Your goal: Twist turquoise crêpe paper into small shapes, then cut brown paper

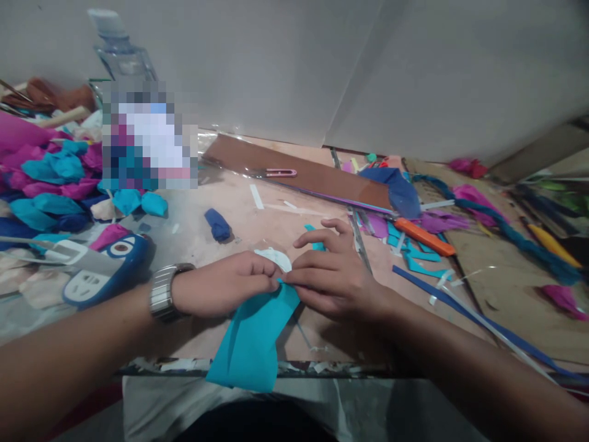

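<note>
A strip of turquoise crepe paper (pixel 251 347) hangs down over the table's front edge, its upper end gathered between my two hands. My left hand (pixel 230 282), with a metal watch band at the wrist, is closed on that upper end. My right hand (pixel 334 276) pinches the same spot from the other side, thumb and index finger together, the other fingers raised and loosely bent. Just behind the fingertips lies a small white round piece (pixel 276 258), partly hidden. A dark blue crepe paper bud (pixel 218 224) rests on the table beyond my left hand.
Pink, turquoise and blue paper petals (pixel 50 162) heap up at the left, near a blue power strip (pixel 108 270) and a clear bottle (pixel 124 55). A pink cutter (pixel 280 173) lies on brown sheets (pixel 322 181). An orange cutter (pixel 426 237) and paper scraps lie right.
</note>
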`<state>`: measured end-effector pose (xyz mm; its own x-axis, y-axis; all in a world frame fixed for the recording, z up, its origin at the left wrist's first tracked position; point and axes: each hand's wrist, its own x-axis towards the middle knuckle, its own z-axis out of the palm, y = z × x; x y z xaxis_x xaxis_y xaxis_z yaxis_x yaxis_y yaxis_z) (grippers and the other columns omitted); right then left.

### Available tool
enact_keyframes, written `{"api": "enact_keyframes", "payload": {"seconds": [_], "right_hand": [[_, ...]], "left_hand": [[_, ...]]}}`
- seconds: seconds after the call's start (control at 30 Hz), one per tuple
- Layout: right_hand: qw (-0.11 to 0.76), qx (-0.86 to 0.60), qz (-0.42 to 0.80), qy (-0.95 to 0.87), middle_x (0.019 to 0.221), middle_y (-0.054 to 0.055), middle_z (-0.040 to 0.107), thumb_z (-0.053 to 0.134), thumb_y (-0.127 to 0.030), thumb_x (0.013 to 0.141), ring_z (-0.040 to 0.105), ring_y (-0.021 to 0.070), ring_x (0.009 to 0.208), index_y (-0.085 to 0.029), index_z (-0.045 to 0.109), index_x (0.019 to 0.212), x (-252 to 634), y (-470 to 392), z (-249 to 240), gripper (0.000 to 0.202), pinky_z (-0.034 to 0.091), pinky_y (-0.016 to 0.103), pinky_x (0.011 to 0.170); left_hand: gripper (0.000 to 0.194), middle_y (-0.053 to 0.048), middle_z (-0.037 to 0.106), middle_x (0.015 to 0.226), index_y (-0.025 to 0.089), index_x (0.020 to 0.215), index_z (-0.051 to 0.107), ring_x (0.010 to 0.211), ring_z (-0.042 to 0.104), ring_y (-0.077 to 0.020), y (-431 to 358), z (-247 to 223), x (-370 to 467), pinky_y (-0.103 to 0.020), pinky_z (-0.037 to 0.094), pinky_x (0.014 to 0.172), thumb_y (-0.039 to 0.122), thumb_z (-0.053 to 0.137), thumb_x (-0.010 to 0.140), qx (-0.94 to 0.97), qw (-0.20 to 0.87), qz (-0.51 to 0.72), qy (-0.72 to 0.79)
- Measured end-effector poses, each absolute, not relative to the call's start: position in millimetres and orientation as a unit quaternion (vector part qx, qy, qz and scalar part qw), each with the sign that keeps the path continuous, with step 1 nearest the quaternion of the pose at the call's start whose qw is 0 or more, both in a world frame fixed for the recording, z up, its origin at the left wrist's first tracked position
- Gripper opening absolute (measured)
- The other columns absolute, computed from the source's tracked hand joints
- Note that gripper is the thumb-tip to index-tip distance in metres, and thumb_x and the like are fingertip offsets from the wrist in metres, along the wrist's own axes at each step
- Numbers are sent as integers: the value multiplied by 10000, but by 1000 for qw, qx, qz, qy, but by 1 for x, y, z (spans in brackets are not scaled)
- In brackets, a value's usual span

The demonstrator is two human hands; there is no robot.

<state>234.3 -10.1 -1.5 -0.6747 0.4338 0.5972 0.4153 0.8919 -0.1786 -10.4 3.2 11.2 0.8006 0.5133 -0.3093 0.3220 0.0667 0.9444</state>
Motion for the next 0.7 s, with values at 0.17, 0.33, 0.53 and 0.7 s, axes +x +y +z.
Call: {"api": "enact_keyframes", "payload": {"seconds": [0.17, 0.33, 0.53, 0.7], "right_hand": [[333, -260, 29, -906, 876, -49, 791, 730, -192, 903, 666, 255, 1094, -273, 731, 995, 232, -11, 1, 122, 264, 556, 1122], [324, -294, 49, -898, 879, -15, 796, 722, -264, 923, 653, 303, 1153, -258, 724, 962, 231, -11, 0, 39, 291, 554, 1078], [321, -296, 58, -898, 885, -26, 792, 715, -243, 924, 633, 289, 1183, -277, 713, 955, 231, -13, -1, 46, 270, 539, 1115], [326, -294, 54, -897, 892, -26, 788, 728, -245, 918, 626, 287, 1189, -273, 713, 959, 231, -13, -1, 51, 269, 539, 1118]], "left_hand": [[409, 37, 453, 727, 150, 858, 624, 669, 373, -119, 3, 9, -10, -244, 376, 646, 496, 488, 1029, 705, 628, 85, 320], [362, 45, 437, 703, 152, 774, 573, 671, 382, -110, 2, 13, -8, -232, 331, 616, 402, 498, 1025, 741, 570, 98, 342], [391, 42, 442, 696, 150, 789, 607, 669, 400, -112, -1, 12, -6, -248, 301, 597, 422, 481, 1039, 774, 520, 104, 346], [407, 33, 503, 712, 148, 821, 640, 676, 433, -116, 2, 11, -8, -255, 307, 602, 444, 476, 1048, 786, 507, 97, 339]]}}
